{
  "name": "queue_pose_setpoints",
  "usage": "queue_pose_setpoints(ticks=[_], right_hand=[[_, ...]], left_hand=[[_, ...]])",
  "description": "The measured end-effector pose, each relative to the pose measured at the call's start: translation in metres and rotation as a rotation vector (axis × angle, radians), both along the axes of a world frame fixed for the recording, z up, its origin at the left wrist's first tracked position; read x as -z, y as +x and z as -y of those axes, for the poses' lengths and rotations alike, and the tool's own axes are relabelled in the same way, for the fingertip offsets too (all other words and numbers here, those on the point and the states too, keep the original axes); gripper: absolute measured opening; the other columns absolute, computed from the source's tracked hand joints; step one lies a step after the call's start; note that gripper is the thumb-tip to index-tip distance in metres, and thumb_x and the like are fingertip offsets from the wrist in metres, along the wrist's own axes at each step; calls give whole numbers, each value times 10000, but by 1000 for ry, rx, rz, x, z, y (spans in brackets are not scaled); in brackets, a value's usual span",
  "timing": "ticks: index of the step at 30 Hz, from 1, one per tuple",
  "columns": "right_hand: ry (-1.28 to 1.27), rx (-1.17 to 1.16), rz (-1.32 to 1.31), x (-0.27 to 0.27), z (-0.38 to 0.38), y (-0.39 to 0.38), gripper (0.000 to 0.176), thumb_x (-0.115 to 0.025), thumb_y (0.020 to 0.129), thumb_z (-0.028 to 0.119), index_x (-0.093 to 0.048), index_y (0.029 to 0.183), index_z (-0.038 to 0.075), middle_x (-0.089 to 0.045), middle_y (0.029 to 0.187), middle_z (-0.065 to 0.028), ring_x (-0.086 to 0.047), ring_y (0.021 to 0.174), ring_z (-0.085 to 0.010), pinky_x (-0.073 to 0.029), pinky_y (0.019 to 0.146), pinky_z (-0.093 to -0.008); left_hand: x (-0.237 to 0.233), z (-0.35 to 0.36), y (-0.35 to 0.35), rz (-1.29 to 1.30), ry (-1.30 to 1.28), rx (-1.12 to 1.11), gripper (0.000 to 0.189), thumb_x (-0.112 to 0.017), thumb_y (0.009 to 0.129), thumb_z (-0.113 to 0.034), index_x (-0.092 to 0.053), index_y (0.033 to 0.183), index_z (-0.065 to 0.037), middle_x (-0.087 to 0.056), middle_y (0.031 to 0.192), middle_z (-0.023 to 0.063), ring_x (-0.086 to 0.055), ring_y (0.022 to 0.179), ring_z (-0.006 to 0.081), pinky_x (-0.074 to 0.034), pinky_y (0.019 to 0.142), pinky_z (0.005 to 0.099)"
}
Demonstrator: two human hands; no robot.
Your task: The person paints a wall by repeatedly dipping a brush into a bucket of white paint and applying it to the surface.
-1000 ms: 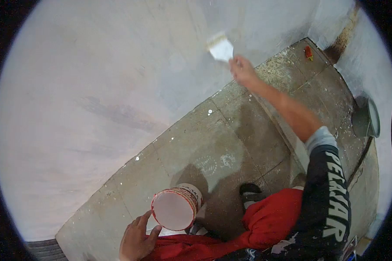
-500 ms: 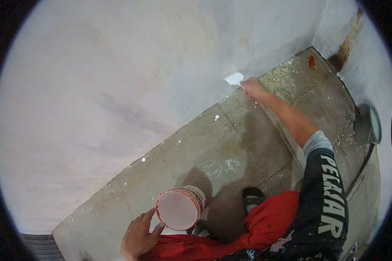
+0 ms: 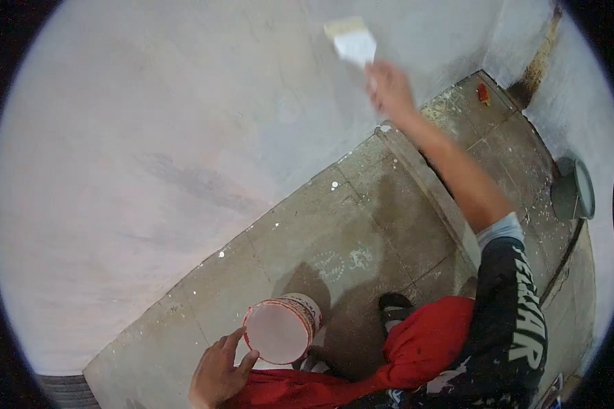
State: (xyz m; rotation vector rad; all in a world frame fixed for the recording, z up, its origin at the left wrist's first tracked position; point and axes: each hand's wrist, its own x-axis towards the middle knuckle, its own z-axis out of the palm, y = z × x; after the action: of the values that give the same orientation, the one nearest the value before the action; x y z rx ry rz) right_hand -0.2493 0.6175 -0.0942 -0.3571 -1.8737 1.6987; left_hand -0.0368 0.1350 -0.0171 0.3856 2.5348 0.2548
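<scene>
My right hand (image 3: 391,88) is wrapped round the handle of a wide paintbrush (image 3: 353,44), its white-coated head and pale bristles raised in front of the wall (image 3: 205,102). The wall is whitish, with greyish smudges low down. My left hand (image 3: 222,368) grips the rim of a paint bucket (image 3: 278,332) at its left side, fingers outside and thumb over the edge. White paint shows inside, and a red line runs round the rim. The bucket is close in front of my red-clad legs.
Tiled floor (image 3: 300,232) with white paint drips meets the wall along a slanting edge. A low raised step (image 3: 430,184) crosses it. Beyond are a small red brush-like object (image 3: 483,94) in the corner and a grey-green bucket (image 3: 573,191) at the right.
My right hand has lifted the paintbrush from the wall's bottom edge up and slightly left. My left hand stays on the bucket rim.
</scene>
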Motion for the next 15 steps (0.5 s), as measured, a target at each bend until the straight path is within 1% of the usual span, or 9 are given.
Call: queue_pose_setpoints(ticks=[2, 3, 4, 6, 7, 9, 12, 14, 15], right_hand=[[-37, -65, 108, 107, -1, -20, 359, -604, 950, 410, -613, 1023, 58, -549, 657, -1, -474, 499, -80, -369, 421, -263], [226, 50, 82, 146, 6, -13, 332, -598, 953, 397, -603, 975, 66, -534, 647, 13, -463, 484, -83, -361, 416, -275], [237, -10, 106, 219, -14, -28, 312, -594, 950, 386, -586, 922, 76, -512, 618, 8, -469, 489, -90, -356, 411, -291], [26, -165, 433, 232, -14, 1, 308, -601, 942, 374, -576, 861, 78, -486, 589, 8, -448, 470, -95, -340, 394, -302], [30, -166, 423, 234, -17, 8, 308, -601, 942, 374, -576, 861, 78, -486, 589, 8, -448, 470, -95, -340, 394, -302], [-28, -173, 633, 232, -24, 7, 287, -605, 940, 349, -587, 839, 81, -483, 587, 5, -417, 446, -106, -309, 374, -309], [126, -147, 717, 156, -21, 4, 292, -612, 938, 333, -598, 822, 66, -484, 586, 0, -392, 430, -118, -288, 364, -316], [-27, -155, 544, 110, -27, -9, 306, -614, 939, 320, -608, 809, 43, -496, 584, -12, -396, 433, -126, -294, 370, -314], [39, -115, 509, 72, -27, -14, 317, -618, 938, 319, -609, 793, 37, -492, 580, -9, -394, 434, -121, -293, 374, -308]], left_hand=[[-2, 0, 0, 8, -4, 3, 537, -617, 922, -373, -518, 1321, -26, -628, 1138, 265, -601, 1075, 427, -463, 944, 480], [-1, 0, 1, 5, 3, 0, 537, -617, 922, -373, -518, 1321, -26, -628, 1138, 265, -601, 1075, 427, -463, 944, 480], [0, 1, 0, 11, -8, -8, 540, -610, 926, -378, -516, 1323, -24, -626, 1146, 267, -599, 1083, 429, -463, 948, 481], [-1, 3, 0, 5, -21, -16, 543, -604, 929, -384, -515, 1325, -23, -623, 1154, 270, -597, 1090, 431, -462, 951, 482], [-1, 3, 0, 4, -17, -17, 551, -599, 930, -390, -512, 1328, -20, -621, 1162, 273, -595, 1098, 432, -461, 958, 481], [0, 5, -1, -11, -7, -20, 558, -594, 931, -396, -509, 1331, -17, -619, 1170, 276, -593, 1107, 432, -459, 964, 480], [3, 7, -1, 30, -10, -29, 573, -590, 929, -405, -507, 1338, -13, -619, 1177, 278, -594, 1112, 429, -456, 975, 477], [4, 8, -2, 19, -3, -2, 581, -583, 932, -414, -504, 1347, -16, -616, 1176, 286, -592, 1114, 430, -454, 979, 474], [3, 6, -2, 18, -4, -8, 581, -583, 932, -414, -504, 1347, -16, -616, 1176, 286, -592, 1114, 430, -454, 979, 474]])
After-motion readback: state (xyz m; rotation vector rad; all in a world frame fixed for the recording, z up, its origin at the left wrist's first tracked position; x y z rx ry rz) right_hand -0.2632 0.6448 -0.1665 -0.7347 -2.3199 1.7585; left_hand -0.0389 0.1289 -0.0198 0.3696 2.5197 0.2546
